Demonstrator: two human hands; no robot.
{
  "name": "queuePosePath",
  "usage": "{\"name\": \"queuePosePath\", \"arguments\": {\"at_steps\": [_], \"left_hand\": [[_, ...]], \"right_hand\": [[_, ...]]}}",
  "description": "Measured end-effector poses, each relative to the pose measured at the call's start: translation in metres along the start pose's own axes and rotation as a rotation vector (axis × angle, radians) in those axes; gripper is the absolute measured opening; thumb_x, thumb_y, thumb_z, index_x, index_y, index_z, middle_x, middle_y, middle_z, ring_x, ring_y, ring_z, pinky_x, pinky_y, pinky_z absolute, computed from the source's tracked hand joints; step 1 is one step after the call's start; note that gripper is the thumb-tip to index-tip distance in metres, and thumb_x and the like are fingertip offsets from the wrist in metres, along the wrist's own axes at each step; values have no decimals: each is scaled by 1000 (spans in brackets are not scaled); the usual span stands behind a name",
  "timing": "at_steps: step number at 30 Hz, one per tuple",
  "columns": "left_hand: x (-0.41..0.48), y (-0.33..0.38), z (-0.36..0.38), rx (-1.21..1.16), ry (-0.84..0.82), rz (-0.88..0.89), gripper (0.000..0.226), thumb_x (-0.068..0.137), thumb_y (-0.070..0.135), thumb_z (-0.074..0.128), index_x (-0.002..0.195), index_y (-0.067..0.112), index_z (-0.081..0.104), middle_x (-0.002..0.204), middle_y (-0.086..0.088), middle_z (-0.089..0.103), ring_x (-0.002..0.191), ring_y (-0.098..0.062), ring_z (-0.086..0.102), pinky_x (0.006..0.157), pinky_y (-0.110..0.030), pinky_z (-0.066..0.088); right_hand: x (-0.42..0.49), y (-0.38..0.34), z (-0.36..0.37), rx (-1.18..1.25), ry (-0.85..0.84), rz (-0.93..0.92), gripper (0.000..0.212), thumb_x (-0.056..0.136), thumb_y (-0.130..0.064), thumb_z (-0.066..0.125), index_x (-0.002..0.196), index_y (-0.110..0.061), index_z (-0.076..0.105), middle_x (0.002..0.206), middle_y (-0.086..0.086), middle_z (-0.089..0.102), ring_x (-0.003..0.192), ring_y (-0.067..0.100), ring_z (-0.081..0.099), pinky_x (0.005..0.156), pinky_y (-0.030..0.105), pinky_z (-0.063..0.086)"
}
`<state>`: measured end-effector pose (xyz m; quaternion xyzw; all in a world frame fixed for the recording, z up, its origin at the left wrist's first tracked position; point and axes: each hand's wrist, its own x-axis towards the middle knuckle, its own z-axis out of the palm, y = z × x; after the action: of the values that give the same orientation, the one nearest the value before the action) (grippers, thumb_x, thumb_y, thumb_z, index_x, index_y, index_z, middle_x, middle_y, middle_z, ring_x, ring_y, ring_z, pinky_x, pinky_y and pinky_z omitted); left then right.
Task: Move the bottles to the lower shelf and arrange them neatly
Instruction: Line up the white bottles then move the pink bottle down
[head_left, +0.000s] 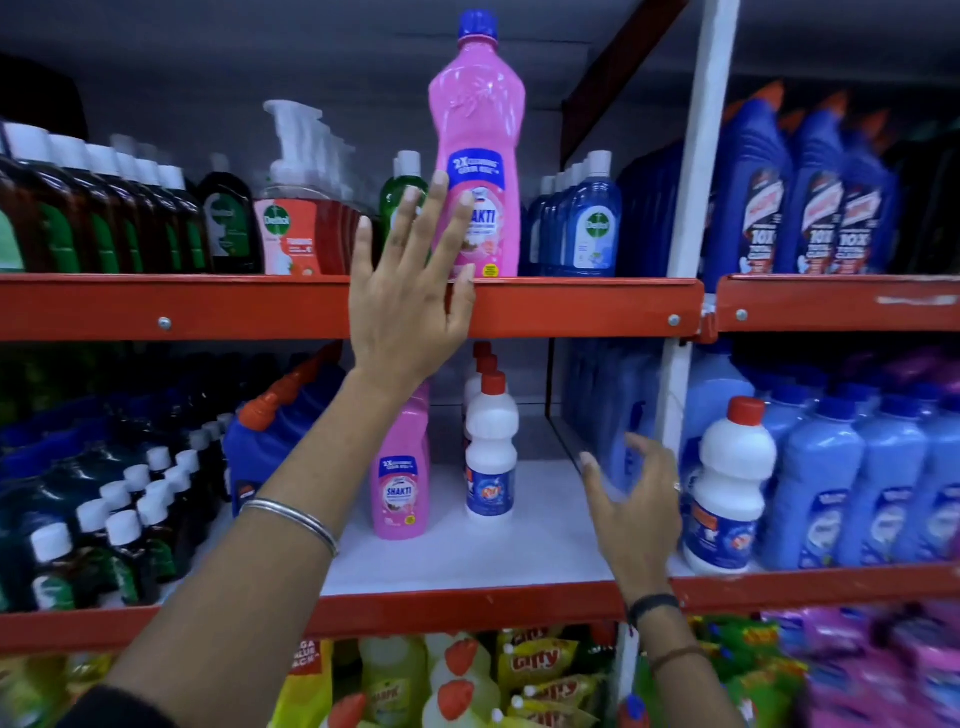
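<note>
On the upper shelf a tall pink bottle stands upright at the front edge, the left hand spread open just before it (whether touching, unclear), the right hand open, empty, over the lower shelf.

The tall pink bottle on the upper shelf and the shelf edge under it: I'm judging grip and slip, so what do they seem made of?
The tall pink bottle looks like glossy moulded plastic: soft highlights, embossed pattern, and a ribbed blue screw cap. The red shelf edge looks like painted metal, judging by its folded lip and bolt heads, though the frame cannot confirm it.
</note>
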<state>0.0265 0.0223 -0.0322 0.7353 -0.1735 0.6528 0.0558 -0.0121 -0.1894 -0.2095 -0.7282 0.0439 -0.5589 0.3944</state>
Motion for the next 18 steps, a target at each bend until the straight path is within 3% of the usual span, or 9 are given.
{"name": "queuePosePath", "arguments": {"at_steps": [4,6,9,13,18], "left_hand": [[0,0,0,4,-23,-2,56,98,39,29,152,25,23,160,-1,22,147,-19,21,117,-49,15],[0,0,0,5,-26,-3,56,98,40,29,152,25,23,160,-1,21,147,-19,20,117,-49,14],[0,0,0,-4,-25,-6,56,98,38,30,152,25,23,160,-2,21,147,-19,20,117,-50,14],[0,0,0,-6,-29,-11,56,98,38,29,152,25,23,161,-1,20,148,-19,20,117,-49,14],[-1,1,0,-6,-19,-16,56,98,37,31,152,25,22,160,-1,20,147,-19,21,117,-50,15]], "right_hand": [[10,36,-36,-35,270,9,44,82,-31,61,114,-1,50,115,23,55,107,38,51,89,44,44],[20,54,-48,-110,301,66,50,80,-24,67,119,0,46,121,25,50,112,39,45,91,50,43],[36,73,-58,-162,169,230,69,71,-23,74,127,-5,38,128,23,46,116,42,44,90,54,45],[48,80,-67,-193,-44,319,71,72,-22,73,130,-8,35,123,24,57,109,44,55,83,52,50],[65,81,-87,-230,-191,316,60,62,-36,82,106,-6,55,107,18,65,92,38,61,62,40,46]]}}
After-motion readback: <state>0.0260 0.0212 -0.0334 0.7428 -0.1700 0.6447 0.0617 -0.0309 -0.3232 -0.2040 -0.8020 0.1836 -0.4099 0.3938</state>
